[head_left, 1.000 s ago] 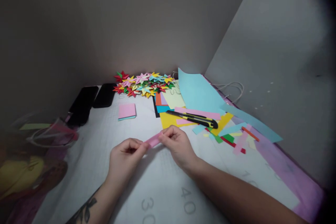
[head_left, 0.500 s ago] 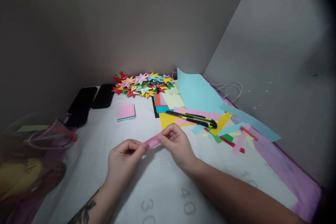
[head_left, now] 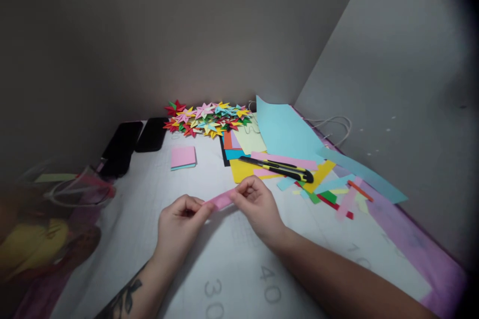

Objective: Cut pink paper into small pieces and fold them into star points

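A narrow pink paper piece (head_left: pixel 223 200) is stretched between my two hands above the white, number-printed table cover (head_left: pixel 239 279). My left hand (head_left: pixel 183 222) pinches its left end between thumb and fingers. At the other end, my right hand (head_left: pixel 258 207) grips the paper the same way. Behind my left hand lies a small stack of square papers (head_left: pixel 183 157), pink on top with blue beneath. A black and yellow box cutter (head_left: pixel 279 167) rests on coloured sheets just beyond my right hand.
Folded paper stars (head_left: pixel 207 118) are heaped by the back wall. A large light blue sheet (head_left: pixel 290 129) and coloured scraps (head_left: pixel 329 197) lie at the right. Dark phones (head_left: pixel 151 134) sit back left, near a clear plastic bag (head_left: pixel 41 239) at the left edge.
The whole view has shifted slightly, so the table items appear a little further right. Both hands still hold the pink paper in nearly the same pose.
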A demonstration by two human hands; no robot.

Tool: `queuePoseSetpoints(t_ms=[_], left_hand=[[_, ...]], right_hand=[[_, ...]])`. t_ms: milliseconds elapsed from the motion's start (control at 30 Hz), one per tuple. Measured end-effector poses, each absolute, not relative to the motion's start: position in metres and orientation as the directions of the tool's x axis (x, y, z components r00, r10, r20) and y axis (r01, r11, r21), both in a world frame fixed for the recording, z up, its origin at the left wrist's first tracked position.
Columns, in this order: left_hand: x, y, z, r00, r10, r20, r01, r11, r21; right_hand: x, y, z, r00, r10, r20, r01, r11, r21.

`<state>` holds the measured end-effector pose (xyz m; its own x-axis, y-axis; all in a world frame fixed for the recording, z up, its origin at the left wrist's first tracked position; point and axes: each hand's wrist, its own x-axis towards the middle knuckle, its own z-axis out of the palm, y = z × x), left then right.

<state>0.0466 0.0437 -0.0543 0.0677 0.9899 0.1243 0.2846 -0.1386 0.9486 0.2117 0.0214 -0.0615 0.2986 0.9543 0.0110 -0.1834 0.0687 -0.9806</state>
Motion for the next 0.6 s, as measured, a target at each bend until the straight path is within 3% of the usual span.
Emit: queuePoseSetpoints(t_ms=[600], left_hand=[[0.0456, 0.0427, -0.0549, 0.123, 0.973, 0.194, 0.282, -0.222, 0.933]], right_hand=[[0.212, 0.0203, -0.0632, 0.313, 0.949, 0.043, -0.156, 0.096, -0.983]])
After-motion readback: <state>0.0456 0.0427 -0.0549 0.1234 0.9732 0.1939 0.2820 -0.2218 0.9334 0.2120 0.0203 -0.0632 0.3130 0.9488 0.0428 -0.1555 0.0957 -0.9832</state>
